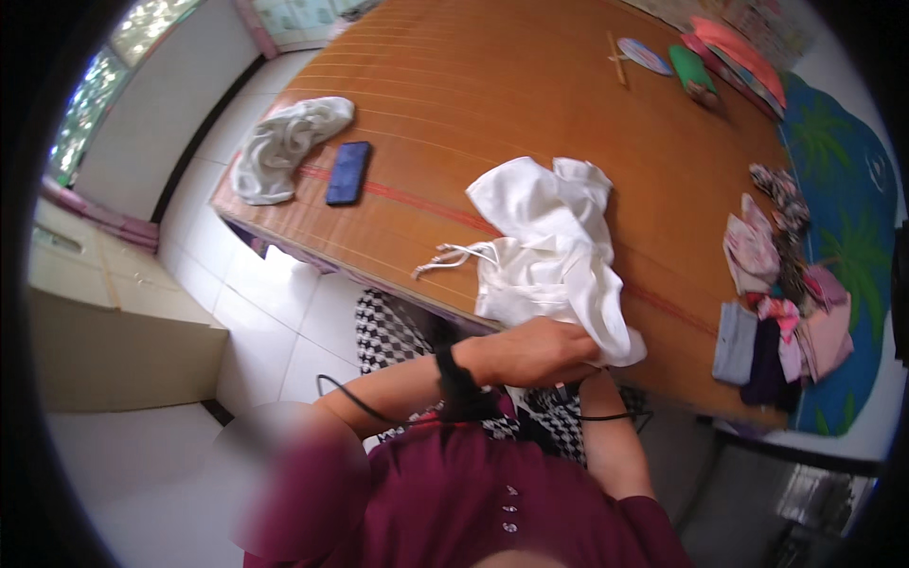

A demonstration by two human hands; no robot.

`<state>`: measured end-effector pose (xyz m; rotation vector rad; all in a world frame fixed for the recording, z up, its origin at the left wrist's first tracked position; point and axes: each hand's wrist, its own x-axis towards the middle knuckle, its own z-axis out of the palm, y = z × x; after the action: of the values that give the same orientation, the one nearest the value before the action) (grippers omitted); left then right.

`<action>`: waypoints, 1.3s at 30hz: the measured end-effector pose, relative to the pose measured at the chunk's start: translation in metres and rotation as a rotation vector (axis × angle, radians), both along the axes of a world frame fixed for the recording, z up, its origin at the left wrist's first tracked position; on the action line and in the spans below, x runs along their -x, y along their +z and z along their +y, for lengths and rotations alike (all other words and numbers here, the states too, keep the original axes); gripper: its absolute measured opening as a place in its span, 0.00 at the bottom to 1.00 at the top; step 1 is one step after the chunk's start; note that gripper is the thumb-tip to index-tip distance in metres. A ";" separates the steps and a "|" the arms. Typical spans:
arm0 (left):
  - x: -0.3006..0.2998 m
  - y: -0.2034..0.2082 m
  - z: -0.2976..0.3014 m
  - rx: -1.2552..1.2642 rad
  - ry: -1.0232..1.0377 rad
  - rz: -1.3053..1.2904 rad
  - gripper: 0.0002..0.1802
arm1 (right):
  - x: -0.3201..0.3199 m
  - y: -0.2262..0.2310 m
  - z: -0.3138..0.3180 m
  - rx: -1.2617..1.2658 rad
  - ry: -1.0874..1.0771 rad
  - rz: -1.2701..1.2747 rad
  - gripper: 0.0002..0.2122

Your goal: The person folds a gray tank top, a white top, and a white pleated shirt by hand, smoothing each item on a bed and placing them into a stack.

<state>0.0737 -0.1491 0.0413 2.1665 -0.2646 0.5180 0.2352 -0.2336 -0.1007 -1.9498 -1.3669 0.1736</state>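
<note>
A white garment with a drawstring [544,270], which looks like a pair of pants, lies crumpled near the front edge of the bed. Its white cords [454,257] trail out to the left. My left hand [547,347] reaches across to the right, its fingers closed on the garment's near right edge, where the cloth is lifted into a fold. Close below it is my right hand [597,381], mostly hidden behind the left hand and the cloth. What its fingers do does not show.
A brown mat [407,104] covers the bed. Left lie a grey-white cloth [284,151] and a dark blue phone [347,173]. Folded clothes [757,341] sit on the right by a blue palm-print cloth [843,237]. Pillows [734,62] and a hand fan [646,57] lie far right. A black cable [355,405] hangs by my wrists.
</note>
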 end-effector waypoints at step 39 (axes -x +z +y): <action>0.078 -0.118 0.056 0.522 0.775 0.303 0.24 | -0.070 0.098 -0.146 -0.794 -0.643 1.409 0.20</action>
<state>-0.0046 -0.0936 -0.0770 1.7311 0.8216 0.5831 0.3051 -0.3792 -0.0026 -0.9889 0.1593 0.4711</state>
